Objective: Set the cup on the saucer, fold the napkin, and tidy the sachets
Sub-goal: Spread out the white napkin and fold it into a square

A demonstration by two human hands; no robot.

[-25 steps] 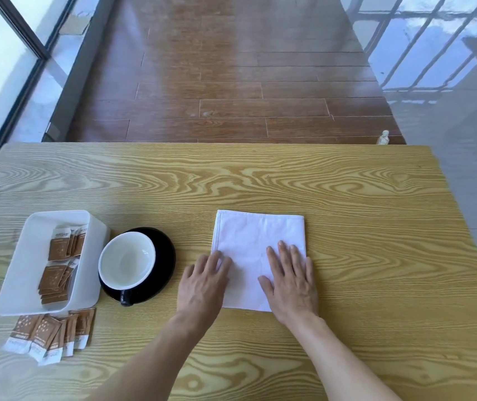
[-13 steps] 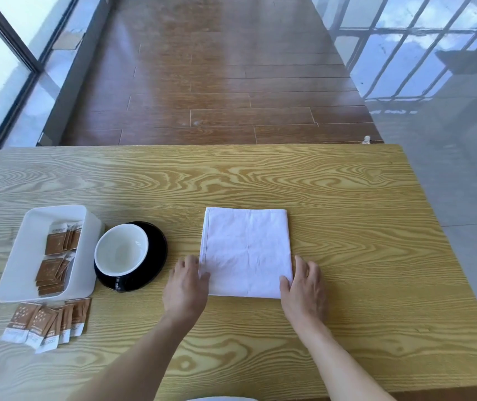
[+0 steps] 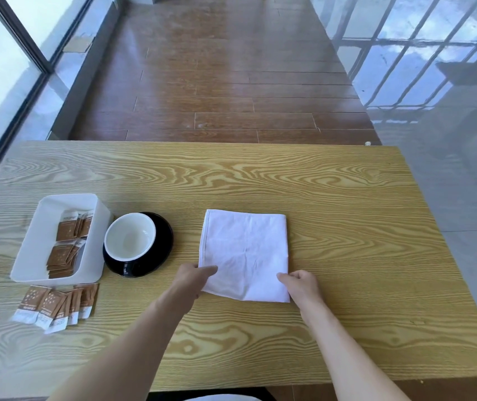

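Cup (image 3: 129,237) on saucer (image 3: 160,244), done; my left hand (image 3: 192,277) and right hand (image 3: 301,283) pinch napkin (image 3: 244,253) near corners mid-fold; loose sachets (image 3: 58,303) still outside tray (image 3: 33,256)

Two bare forearms, left hand (image 3: 192,277) and right hand (image 3: 301,285) ungloved, sleeveless, no jewellery.

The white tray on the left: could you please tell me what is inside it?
The white tray holds brown sachets in two overlapping stacks. The lower ones are covered, so their number cannot be told.
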